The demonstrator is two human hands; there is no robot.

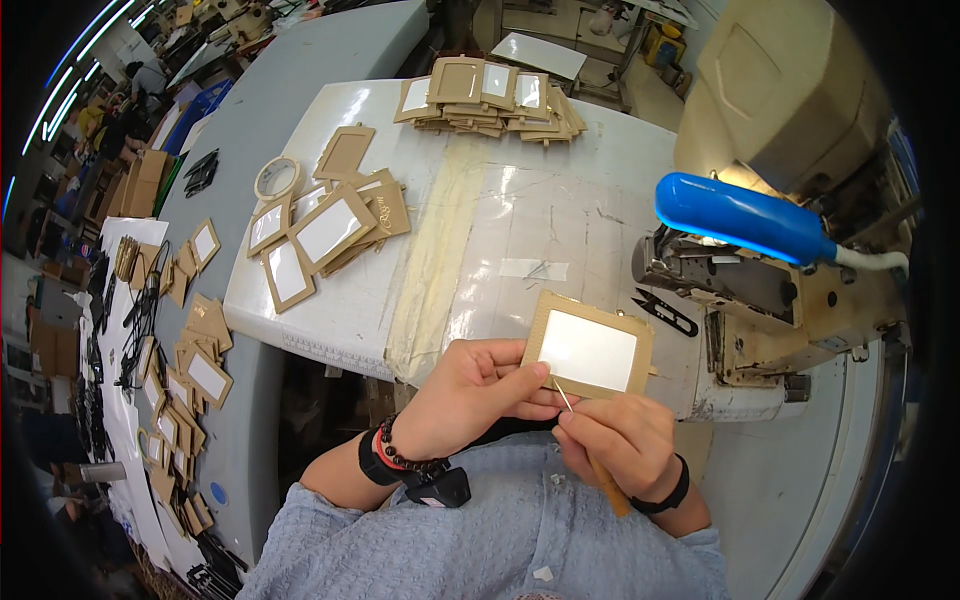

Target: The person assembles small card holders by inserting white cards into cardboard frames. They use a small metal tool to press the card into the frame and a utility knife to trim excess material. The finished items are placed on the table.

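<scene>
While the left hand (470, 385) pinches the near edge of a tan card frame (588, 345), the right hand (620, 440) closes on a thin awl (585, 440).

The left fingers curl shut on the frame's lower left corner, wrist bent inward; the right fist grips the awl's wooden handle, its metal tip touching the frame's near edge; the frame lies on the white worktable (500, 230) just before the sewing machine (760, 290), with black snips (665, 312) between frame and machine; loose frames (325, 235) lie well left of the machine, a stack (495, 95) beyond; the held frame is brown cardboard round a pale, glossy window.
</scene>
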